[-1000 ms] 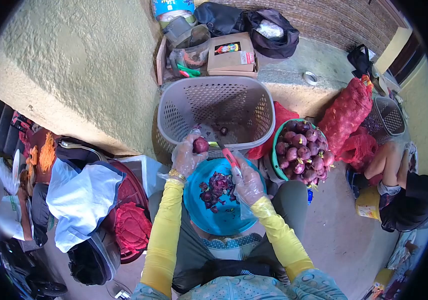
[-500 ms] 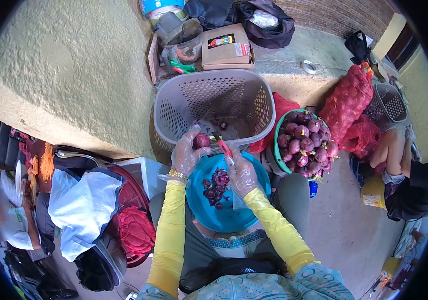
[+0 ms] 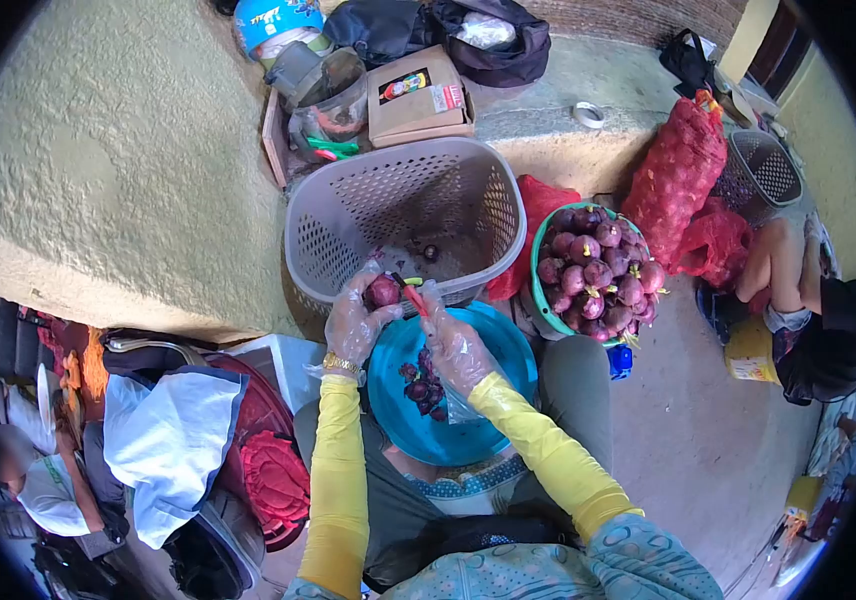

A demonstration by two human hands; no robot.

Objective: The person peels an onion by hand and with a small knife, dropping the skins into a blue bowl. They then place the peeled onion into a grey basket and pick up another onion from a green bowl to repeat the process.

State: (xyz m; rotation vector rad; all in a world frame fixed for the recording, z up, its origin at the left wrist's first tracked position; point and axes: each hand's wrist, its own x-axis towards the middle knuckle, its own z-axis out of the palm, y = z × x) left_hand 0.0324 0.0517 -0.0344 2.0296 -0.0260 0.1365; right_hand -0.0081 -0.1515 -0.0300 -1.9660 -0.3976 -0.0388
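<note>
My left hand (image 3: 350, 325), in a clear plastic glove, grips a red onion (image 3: 383, 291) above the near rim of a grey perforated basket (image 3: 303, 215). In my right hand (image 3: 460, 352), gloved too, is a small knife with a red handle (image 3: 416, 299). Its blade end meets the onion's right side, by a green sprout; the blade itself is hard to make out. Below both hands a blue basin (image 3: 513, 365) rests at my lap, with onion skins and trimmings (image 3: 423, 388) in it. A few dark scraps lie inside the basket.
To the right stands a green tub (image 3: 536, 290) heaped with sprouting red onions (image 3: 593, 272). Behind it leans a full red mesh sack (image 3: 683, 170). A cardboard box (image 3: 418, 98) and tape roll (image 3: 588, 115) sit on the ledge. Other people sit at both sides.
My right hand has moved left, bringing the knife from beside the onion to contact with it. The onion has shifted slightly left in my left hand. The whole view has swung a little.
</note>
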